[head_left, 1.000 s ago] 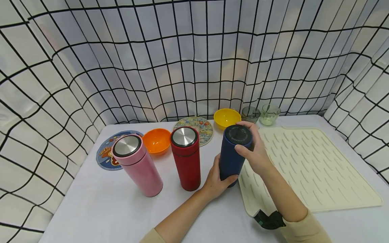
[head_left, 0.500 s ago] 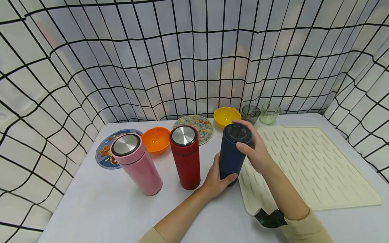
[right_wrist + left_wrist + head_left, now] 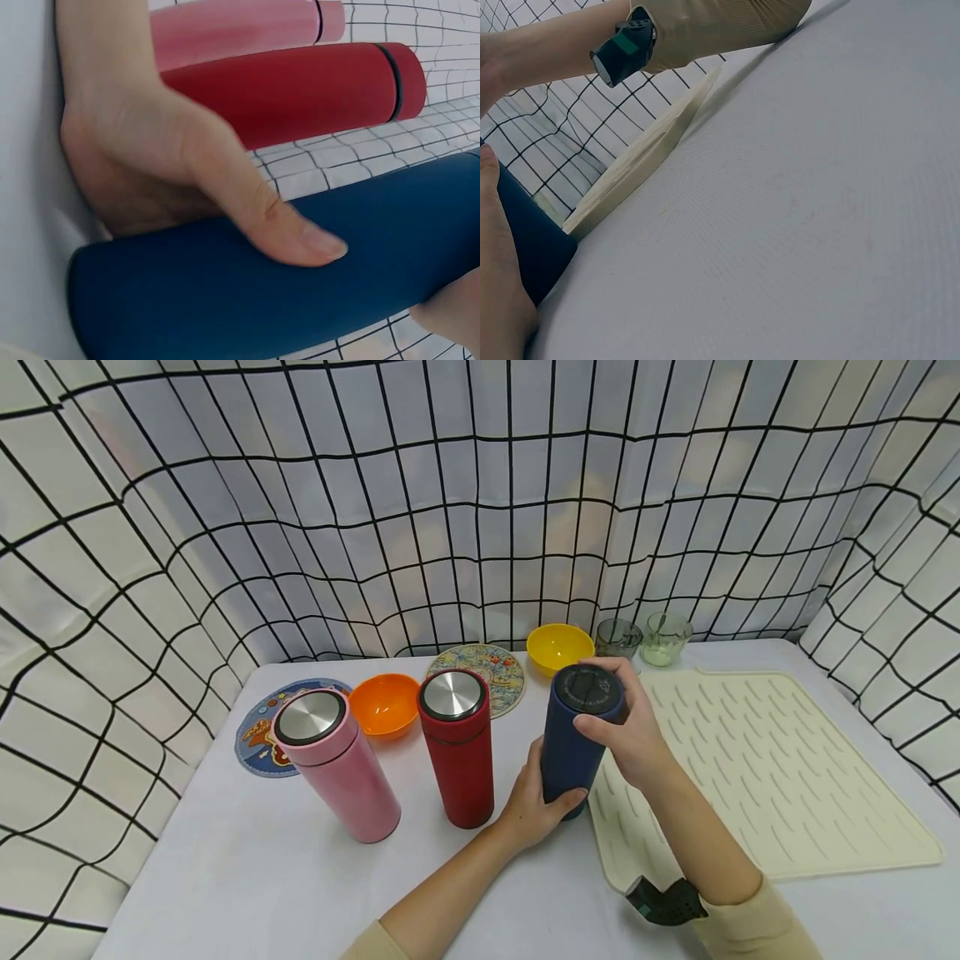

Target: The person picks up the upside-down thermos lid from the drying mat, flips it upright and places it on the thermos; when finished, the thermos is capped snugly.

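A blue thermos bottle (image 3: pixel 568 752) stands on the white-covered table, leaning a little. Its upward end is black with faint printed marks. My left hand (image 3: pixel 531 806) grips the lower part, the thumb lying across the front. Up at the top end, my right hand (image 3: pixel 633 727) holds the bottle with thumb and fingers on opposite sides; some fingers are hidden behind it. In the right wrist view the left thumb presses on the blue side. To the left stand a red thermos bottle (image 3: pixel 459 760) and a pink thermos bottle (image 3: pixel 341 768), both with steel-topped lids.
A cream ridged mat (image 3: pixel 772 777) lies at the right, close to the blue bottle. Behind are an orange bowl (image 3: pixel 385 706), a yellow bowl (image 3: pixel 558 647), two glass cups and two round patterned mats. Black-and-white grid cloth (image 3: pixel 480 510) encloses the table's back and sides.
The right thumb has shifted slightly left over the blue bottle's top end, and the printed marks there appear slightly turned. The left hand keeps its grip; the other bottles stay put.
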Available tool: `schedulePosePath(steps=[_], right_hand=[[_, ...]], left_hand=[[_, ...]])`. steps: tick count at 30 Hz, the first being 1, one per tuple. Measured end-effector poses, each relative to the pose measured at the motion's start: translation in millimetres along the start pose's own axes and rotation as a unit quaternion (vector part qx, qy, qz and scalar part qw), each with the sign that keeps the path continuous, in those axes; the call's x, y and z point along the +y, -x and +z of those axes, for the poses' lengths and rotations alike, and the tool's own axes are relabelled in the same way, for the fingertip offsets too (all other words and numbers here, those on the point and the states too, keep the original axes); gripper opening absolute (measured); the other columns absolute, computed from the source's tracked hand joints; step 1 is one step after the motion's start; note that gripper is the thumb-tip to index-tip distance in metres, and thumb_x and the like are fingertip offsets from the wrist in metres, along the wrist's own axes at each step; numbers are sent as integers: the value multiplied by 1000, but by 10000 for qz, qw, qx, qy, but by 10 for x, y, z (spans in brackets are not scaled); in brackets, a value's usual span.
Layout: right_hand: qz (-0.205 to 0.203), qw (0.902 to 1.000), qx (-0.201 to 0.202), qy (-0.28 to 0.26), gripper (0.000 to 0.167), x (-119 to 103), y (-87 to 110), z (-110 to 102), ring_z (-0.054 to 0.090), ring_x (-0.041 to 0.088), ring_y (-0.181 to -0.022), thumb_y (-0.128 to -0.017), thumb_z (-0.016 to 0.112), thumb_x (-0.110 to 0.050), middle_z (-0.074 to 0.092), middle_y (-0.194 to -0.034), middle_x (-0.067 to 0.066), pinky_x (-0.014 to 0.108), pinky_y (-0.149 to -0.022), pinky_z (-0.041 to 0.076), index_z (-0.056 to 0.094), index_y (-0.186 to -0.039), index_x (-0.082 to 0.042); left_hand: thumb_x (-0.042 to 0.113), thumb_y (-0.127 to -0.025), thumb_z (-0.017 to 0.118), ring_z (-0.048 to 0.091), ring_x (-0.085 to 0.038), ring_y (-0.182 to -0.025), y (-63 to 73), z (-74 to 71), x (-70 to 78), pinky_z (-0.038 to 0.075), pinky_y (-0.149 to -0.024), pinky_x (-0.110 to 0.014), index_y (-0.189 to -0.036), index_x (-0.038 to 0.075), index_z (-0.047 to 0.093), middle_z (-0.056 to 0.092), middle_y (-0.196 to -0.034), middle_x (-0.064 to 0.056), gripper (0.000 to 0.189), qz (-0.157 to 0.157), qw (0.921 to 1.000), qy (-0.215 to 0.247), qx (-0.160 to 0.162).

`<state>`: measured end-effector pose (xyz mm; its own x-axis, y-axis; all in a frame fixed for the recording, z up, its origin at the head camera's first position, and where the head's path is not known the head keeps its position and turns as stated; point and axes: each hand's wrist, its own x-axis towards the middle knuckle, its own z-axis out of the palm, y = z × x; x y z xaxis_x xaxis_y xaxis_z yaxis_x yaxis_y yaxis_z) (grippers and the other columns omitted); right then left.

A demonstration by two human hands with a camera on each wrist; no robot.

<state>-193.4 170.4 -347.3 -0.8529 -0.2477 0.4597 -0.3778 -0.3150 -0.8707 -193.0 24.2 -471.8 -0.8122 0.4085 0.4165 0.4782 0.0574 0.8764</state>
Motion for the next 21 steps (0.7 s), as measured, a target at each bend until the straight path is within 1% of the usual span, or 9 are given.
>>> schedulePosePath(steps=[4, 6, 7, 10, 13, 15, 18, 21], right_hand=[[-183, 9981, -568, -138, 50, -7, -11, -26, 51, 20, -107, -88, 59, -18, 50, -125, 8, 30, -88, 44, 38, -133, -10], [-277, 9968, -721, -219, 48, -12, -16, -37, 52, 21, -107, -89, 54, -17, 51, -125, 9, 31, -88, 45, 39, -134, -7], [-298, 9965, -726, -272, 47, -14, -18, -40, 53, 21, -105, -89, 54, -16, 53, -122, 9, 31, -87, 46, 40, -133, -6], [-352, 9975, -510, -347, 47, -9, -15, -34, 54, 20, -100, -86, 62, -19, 56, -115, 10, 31, -84, 48, 45, -128, -6], [-396, 9984, -190, -348, 53, 12, -10, -8, 53, 20, -100, -81, 71, -25, 55, -113, 8, 30, -83, 47, 47, -125, -8], [-423, 9986, -15, -314, 55, 22, -9, 10, 53, 19, -100, -78, 74, -27, 55, -112, 7, 30, -82, 47, 48, -123, -10], [-437, 9985, 104, -299, 57, 30, -7, 25, 53, 18, -98, -75, 76, -29, 55, -111, 6, 29, -81, 47, 49, -122, -11], [-429, 9984, 110, -340, 57, 33, -8, 25, 54, 18, -98, -75, 76, -28, 56, -111, 6, 28, -80, 47, 48, -121, -11]], left_hand=[[54, -84, 56, 47, -20, -112, 4, 0, 9, 37, -96, -41, -139, 15, 18, 47, -127, -10, 77, -63, 10000, 53, -15], [54, -84, 55, 47, -20, -111, 4, 0, 10, 37, -96, -41, -138, 15, 18, 47, -126, -10, 77, -52, 10000, 48, -9], [54, -84, 55, 47, -19, -111, 5, 1, 12, 37, -96, -41, -138, 15, 19, 47, -126, -10, 76, -46, 10000, 41, -10], [57, -83, 54, 48, -20, -109, 1, -2, 15, 38, -95, -40, -138, 14, 20, 49, -123, -11, 78, 64, 10000, -17, 14], [60, -82, 52, 49, -19, -108, -1, -6, 18, 39, -94, -39, -138, 14, 20, 50, -122, -11, 79, 136, 9999, -65, 29], [61, -82, 52, 49, -19, -108, -3, -9, 20, 39, -94, -39, -138, 14, 19, 50, -122, -11, 80, 157, 9998, -72, 38], [61, -82, 51, 49, -19, -108, -3, -10, 16, 39, -95, -39, -138, 14, 19, 49, -124, -11, 80, 175, 9998, -66, 33], [60, -82, 51, 49, -20, -108, -1, -6, 7, 39, -94, -39, -138, 13, 19, 49, -124, -11, 80, 199, 9998, -83, 28]])
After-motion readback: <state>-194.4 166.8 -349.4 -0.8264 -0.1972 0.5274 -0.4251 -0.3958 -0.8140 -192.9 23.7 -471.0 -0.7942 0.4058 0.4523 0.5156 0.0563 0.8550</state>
